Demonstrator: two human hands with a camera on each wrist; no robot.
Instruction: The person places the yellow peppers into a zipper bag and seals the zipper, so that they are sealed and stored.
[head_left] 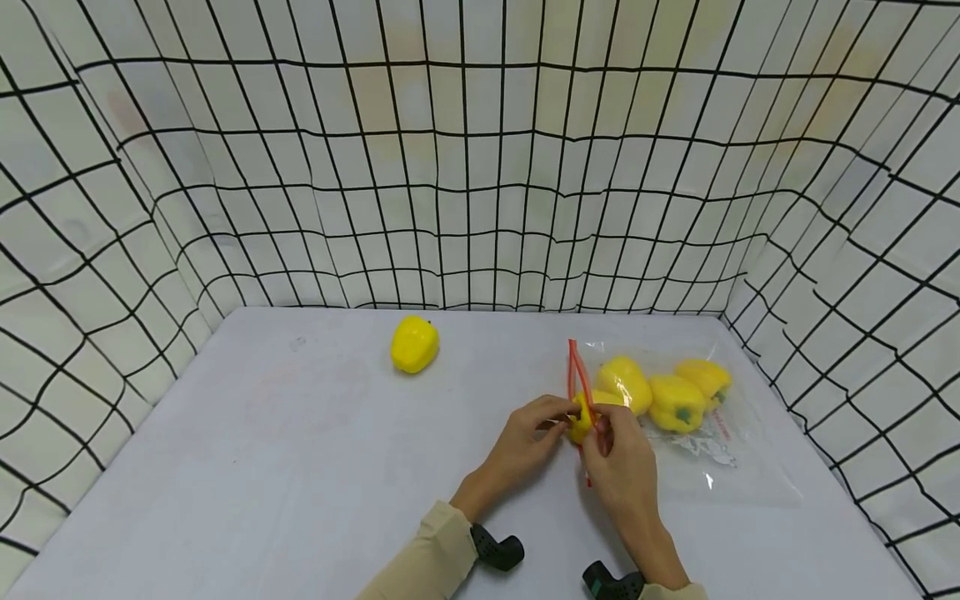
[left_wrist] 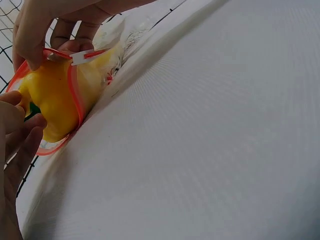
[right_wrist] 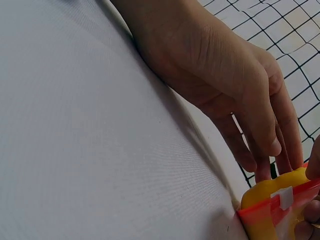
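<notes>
A yellow bell pepper, its green stem facing outward, sits in the mouth of a clear zip bag. My left hand holds that pepper at the stem end with thumb and fingers. At the bag's red zip edge, my right hand pinches the rim above the pepper. A white slider shows on the zip. Inside the bag lie several more yellow bell peppers. The right wrist view shows the left hand's fingers bent over the pepper's end; part of the right hand is cut off there.
Another yellow bell pepper lies alone on the white tabletop, toward the back and left of the bag. Black netting over white walls encloses the table at the back and both sides. Dark wrist devices sit at both cuffs.
</notes>
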